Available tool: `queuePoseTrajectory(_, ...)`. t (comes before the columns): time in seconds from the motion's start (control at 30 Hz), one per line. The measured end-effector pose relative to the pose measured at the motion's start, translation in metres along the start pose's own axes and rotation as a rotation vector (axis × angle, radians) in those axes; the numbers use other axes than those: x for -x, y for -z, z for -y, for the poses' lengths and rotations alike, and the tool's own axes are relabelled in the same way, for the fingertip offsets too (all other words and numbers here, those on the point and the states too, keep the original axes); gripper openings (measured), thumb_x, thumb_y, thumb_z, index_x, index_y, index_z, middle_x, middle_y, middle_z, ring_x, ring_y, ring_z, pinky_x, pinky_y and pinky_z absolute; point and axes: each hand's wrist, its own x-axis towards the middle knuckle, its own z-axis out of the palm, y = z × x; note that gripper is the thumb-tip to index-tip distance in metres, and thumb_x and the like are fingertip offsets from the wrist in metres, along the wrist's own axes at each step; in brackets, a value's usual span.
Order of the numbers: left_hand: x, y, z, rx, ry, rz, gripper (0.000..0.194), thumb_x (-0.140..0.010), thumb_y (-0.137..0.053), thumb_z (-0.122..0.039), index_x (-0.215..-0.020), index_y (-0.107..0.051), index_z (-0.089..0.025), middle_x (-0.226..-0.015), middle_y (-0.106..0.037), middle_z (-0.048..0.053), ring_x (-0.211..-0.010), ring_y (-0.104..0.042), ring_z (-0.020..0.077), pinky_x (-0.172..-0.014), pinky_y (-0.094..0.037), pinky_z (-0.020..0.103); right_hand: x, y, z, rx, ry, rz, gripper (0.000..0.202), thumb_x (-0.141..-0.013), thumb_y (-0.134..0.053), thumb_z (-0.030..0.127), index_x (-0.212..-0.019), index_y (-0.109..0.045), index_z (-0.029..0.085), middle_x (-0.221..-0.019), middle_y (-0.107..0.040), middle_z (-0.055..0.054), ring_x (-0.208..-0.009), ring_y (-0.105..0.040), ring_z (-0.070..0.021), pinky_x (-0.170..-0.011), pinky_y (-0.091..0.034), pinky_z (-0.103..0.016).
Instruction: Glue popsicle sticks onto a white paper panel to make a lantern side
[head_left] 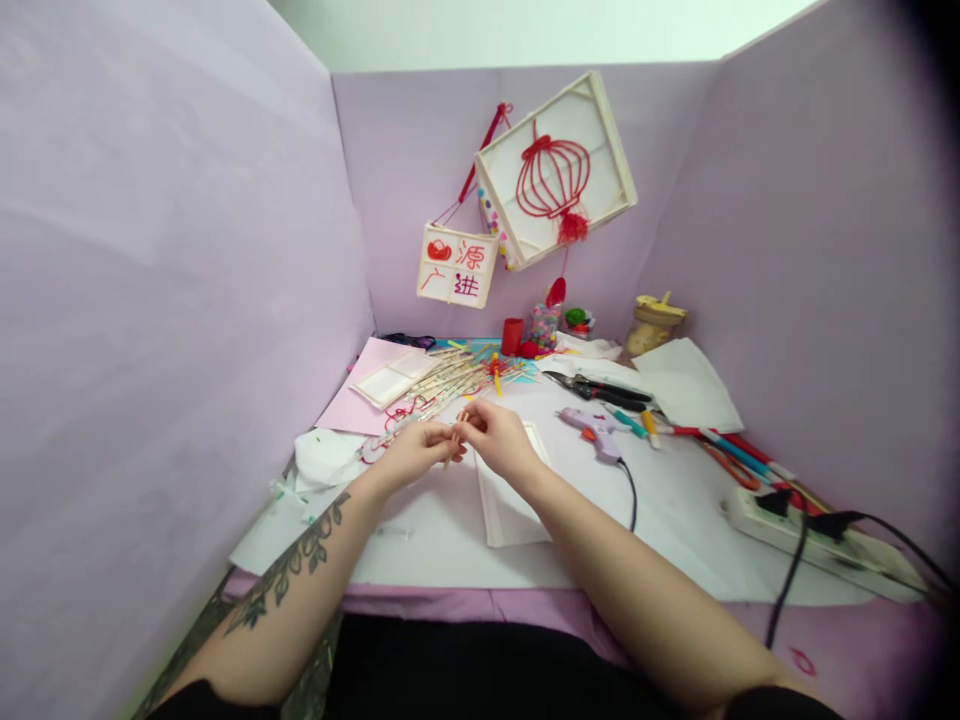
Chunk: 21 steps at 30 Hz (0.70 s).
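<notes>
Over the middle of the table, my left hand (421, 450) and my right hand (496, 436) meet, fingers closed in a pinch. Between them is a thin, light wooden-looking stick (448, 462), its lower end poking out below the fingers. Most of the stick is hidden by my fingertips. Under my right hand and forearm lies a white rectangular panel with a pale frame (517, 520). Just beyond my hands, a bundle of patterned thin sticks (450, 378) is spread out. A smaller framed white panel (390, 382) rests on pink paper (341, 405) to the left.
A lilac glue gun (596, 432), black-handled pliers (600, 388) and markers (739, 455) lie on the right. A power strip (821, 540) with cables sits near the right edge. A lidded cup (654, 325) stands behind. Two decorated frames (611, 150) hang against the back partition.
</notes>
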Motion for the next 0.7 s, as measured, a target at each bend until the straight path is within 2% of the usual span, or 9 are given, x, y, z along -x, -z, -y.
queuePoseTrajectory(0.13,0.003,0.0,-0.003,-0.115,0.0,0.007,0.016,-0.077,-0.053,-0.024,-0.075,-0.065,-0.013,-0.076,-0.068,0.003,-0.074,-0.061,0.0152,-0.072,-0.047,0.026,0.003,-0.006,-0.004,-0.155,-0.072,0.096,0.004,-0.075,-0.056,0.019,-0.079,-0.056,0.019,-0.06,-0.061,0.004,-0.054,-0.06,-0.0124,-0.053,-0.045,-0.021)
queuePoseTrajectory(0.27,0.005,0.001,0.002,-0.201,0.017,0.065,0.016,-0.075,-0.054,-0.024,-0.076,-0.067,-0.014,-0.075,-0.068,0.002,-0.074,-0.061,0.0167,-0.074,-0.047,0.027,0.007,-0.01,-0.004,-0.043,-0.067,0.122,0.005,-0.074,-0.057,0.017,-0.07,-0.059,0.018,-0.06,-0.062,0.002,-0.057,-0.06,-0.0126,-0.055,-0.043,-0.021)
queuePoseTrajectory(0.43,0.005,0.001,0.008,-0.207,0.025,0.081,0.021,-0.076,-0.053,-0.029,-0.076,-0.067,-0.014,-0.074,-0.067,0.001,-0.074,-0.06,0.0174,-0.073,-0.047,0.028,0.007,-0.01,-0.009,-0.007,-0.046,0.088,0.009,-0.074,-0.055,0.017,-0.066,-0.059,0.018,-0.059,-0.062,0.003,-0.057,-0.058,-0.0113,-0.055,-0.041,-0.02)
queuePoseTrajectory(0.57,0.005,-0.001,0.006,-0.138,0.018,0.038,0.021,-0.077,-0.051,-0.029,-0.075,-0.065,-0.014,-0.077,-0.067,0.003,-0.076,-0.062,0.0169,-0.073,-0.047,0.026,0.002,-0.009,-0.021,-0.093,-0.084,0.055,0.013,-0.075,-0.056,0.025,-0.064,-0.054,0.018,-0.058,-0.062,0.002,-0.054,-0.057,-0.0116,-0.053,-0.042,-0.021)
queuePoseTrajectory(0.7,0.005,-0.002,0.005,-0.158,0.011,0.007,0.025,-0.08,-0.05,-0.032,-0.079,-0.066,-0.014,-0.078,-0.068,0.004,-0.075,-0.062,0.0167,-0.071,-0.046,0.025,-0.002,-0.003,-0.025,-0.103,-0.066,-0.029,0.013,-0.074,-0.06,0.028,-0.08,-0.059,0.017,-0.068,-0.063,0.001,-0.061,-0.058,-0.0127,-0.059,-0.045,-0.023)
